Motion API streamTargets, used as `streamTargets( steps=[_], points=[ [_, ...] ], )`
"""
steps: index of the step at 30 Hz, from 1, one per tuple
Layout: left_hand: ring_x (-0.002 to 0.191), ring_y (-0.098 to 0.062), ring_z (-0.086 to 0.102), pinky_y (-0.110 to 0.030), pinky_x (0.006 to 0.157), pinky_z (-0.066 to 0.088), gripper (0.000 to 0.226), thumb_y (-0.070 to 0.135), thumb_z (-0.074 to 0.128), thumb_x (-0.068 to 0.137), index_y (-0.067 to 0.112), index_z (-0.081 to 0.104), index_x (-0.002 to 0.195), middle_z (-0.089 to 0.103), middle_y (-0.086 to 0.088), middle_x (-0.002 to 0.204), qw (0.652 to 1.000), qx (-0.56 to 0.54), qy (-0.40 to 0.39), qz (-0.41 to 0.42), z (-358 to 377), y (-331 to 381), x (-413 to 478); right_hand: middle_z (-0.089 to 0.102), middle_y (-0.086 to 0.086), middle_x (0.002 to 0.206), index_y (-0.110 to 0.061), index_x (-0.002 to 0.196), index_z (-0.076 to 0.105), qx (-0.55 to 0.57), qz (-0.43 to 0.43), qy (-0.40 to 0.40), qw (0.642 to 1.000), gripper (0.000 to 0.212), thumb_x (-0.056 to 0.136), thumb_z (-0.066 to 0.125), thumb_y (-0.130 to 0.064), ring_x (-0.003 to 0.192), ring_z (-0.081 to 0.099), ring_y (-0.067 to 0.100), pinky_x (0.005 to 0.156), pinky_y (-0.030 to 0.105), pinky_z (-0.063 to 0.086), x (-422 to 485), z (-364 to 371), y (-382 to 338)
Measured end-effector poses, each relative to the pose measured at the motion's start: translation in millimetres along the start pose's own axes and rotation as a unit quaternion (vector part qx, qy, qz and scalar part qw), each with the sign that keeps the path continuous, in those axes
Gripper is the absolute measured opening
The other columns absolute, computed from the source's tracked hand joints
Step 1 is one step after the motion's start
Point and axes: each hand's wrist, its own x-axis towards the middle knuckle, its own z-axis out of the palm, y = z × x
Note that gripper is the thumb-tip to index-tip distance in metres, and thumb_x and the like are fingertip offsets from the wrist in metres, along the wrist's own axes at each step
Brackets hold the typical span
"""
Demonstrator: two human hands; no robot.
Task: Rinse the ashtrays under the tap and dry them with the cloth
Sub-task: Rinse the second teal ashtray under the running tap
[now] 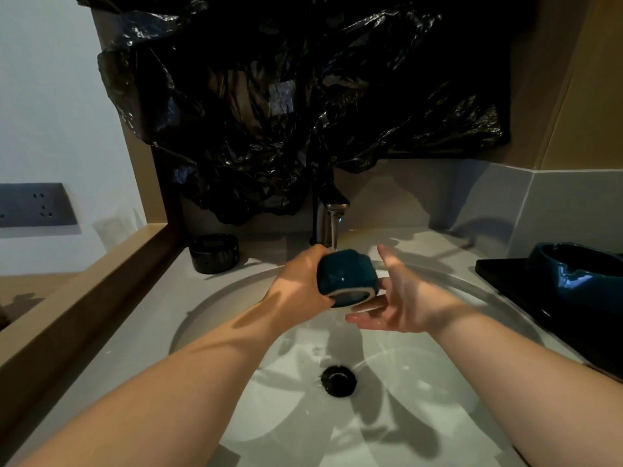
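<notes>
Head view: left hand [299, 282] grips teal ashtray [347, 275], fingers hidden behind; right hand [403, 299] spread.

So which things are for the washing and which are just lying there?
For the job: held teal ashtray, left hand, right hand, running tap, sink, black ashtray, second teal ashtray.
Just lying about: black plastic bag, wall socket, black tray.

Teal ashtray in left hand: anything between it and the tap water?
Nothing visible. The stream from the metal tap lands straight on the teal ceramic ashtray held by the left hand; the open right hand sits beside it.
</notes>
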Motion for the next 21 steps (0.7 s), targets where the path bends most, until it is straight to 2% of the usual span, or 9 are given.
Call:
streamTargets(
  steps=[4,7,9,11,13,15,16,18,21],
  points=[
    [0.078,-0.013,0.055,-0.022,0.061,0.044,0.035,0.004,0.067,0.075,0.022,0.049,0.100,0.051,0.008,0.087,0.990,0.087,-0.006,0.112,2.5,3.8,-3.1,0.067,0.016,0.099,-0.012,0.104,0.063,0.017,0.000,0.007,1.000,0.044,0.080,0.065,-0.048,0.082,0.069,0.031,0.053,0.034,0.059,-4.7,3.1,-0.4],
    [0.088,-0.012,0.051,-0.014,0.067,0.040,0.045,-0.003,0.063,0.075,0.016,0.052,0.114,0.047,0.004,0.103,0.990,0.070,0.003,0.125,5.4,-4.1,2.9,0.067,0.015,0.094,-0.011,0.099,0.061,0.086,-0.040,0.008,0.995,0.023,0.084,0.061,-0.029,0.084,0.068,0.028,0.061,0.037,0.060,-4.7,6.6,-2.5],
    [0.111,-0.014,0.047,-0.008,0.087,0.039,0.070,-0.011,0.058,0.074,0.018,0.043,0.135,0.041,-0.003,0.131,0.998,0.033,-0.037,0.041,6.7,-11.2,7.5,0.067,0.015,0.094,-0.013,0.100,0.060,0.055,-0.084,0.008,0.995,0.017,0.086,0.055,-0.023,0.086,0.067,0.029,0.065,0.037,0.059,-4.1,7.2,-1.5],
    [0.128,-0.021,0.043,-0.024,0.103,0.041,0.083,-0.014,0.053,0.080,0.022,0.026,0.149,0.031,-0.006,0.151,0.988,-0.082,-0.084,-0.100,4.6,-9.6,8.1,0.065,0.016,0.096,-0.016,0.103,0.058,-0.012,-0.119,0.027,0.992,0.017,0.087,0.052,-0.019,0.090,0.064,0.030,0.070,0.039,0.057,-5.0,7.3,0.8],
    [0.118,-0.024,0.053,-0.036,0.092,0.051,0.062,-0.003,0.047,0.093,0.021,0.030,0.148,0.043,-0.009,0.146,0.938,-0.252,-0.083,-0.224,2.1,-4.9,7.1,0.065,0.017,0.099,-0.016,0.107,0.056,-0.068,-0.135,0.041,0.988,0.020,0.089,0.051,-0.021,0.092,0.063,0.029,0.074,0.040,0.057,-5.2,7.3,2.7],
    [0.112,-0.033,0.058,-0.043,0.084,0.055,0.032,0.024,0.038,0.103,0.017,0.047,0.133,0.054,-0.013,0.133,0.861,-0.368,-0.101,-0.336,-1.5,-1.2,4.4,0.066,0.016,0.099,-0.016,0.112,0.055,-0.100,-0.146,0.044,0.983,0.023,0.091,0.050,-0.025,0.090,0.065,0.028,0.071,0.038,0.056,-5.2,8.8,4.3],
    [0.111,-0.038,0.060,-0.046,0.079,0.056,0.037,0.040,0.034,0.103,0.017,0.051,0.126,0.057,-0.014,0.127,0.826,-0.406,-0.123,-0.370,-2.0,-1.4,3.3,0.067,0.016,0.099,-0.016,0.113,0.056,-0.103,-0.151,0.040,0.982,0.024,0.092,0.050,-0.026,0.088,0.065,0.027,0.070,0.037,0.056,-5.4,10.5,4.8],
    [0.102,-0.039,0.065,-0.045,0.068,0.059,0.049,0.056,0.036,0.098,0.017,0.054,0.122,0.063,-0.016,0.120,0.787,-0.445,-0.158,-0.398,-2.9,-6.2,2.7,0.067,0.016,0.101,-0.016,0.115,0.057,-0.094,-0.159,0.014,0.983,0.027,0.093,0.047,-0.027,0.089,0.065,0.028,0.069,0.038,0.056,-5.8,13.7,6.1],
    [0.104,-0.035,0.066,-0.047,0.079,0.057,0.038,0.040,0.053,0.094,0.016,0.057,0.122,0.067,-0.018,0.117,0.766,-0.500,-0.169,-0.368,-10.6,-11.8,3.3,0.067,0.015,0.103,-0.014,0.115,0.058,-0.045,-0.169,-0.030,0.984,0.028,0.094,0.041,-0.025,0.092,0.064,0.029,0.077,0.043,0.054,-9.9,17.5,5.8]
  ],
)
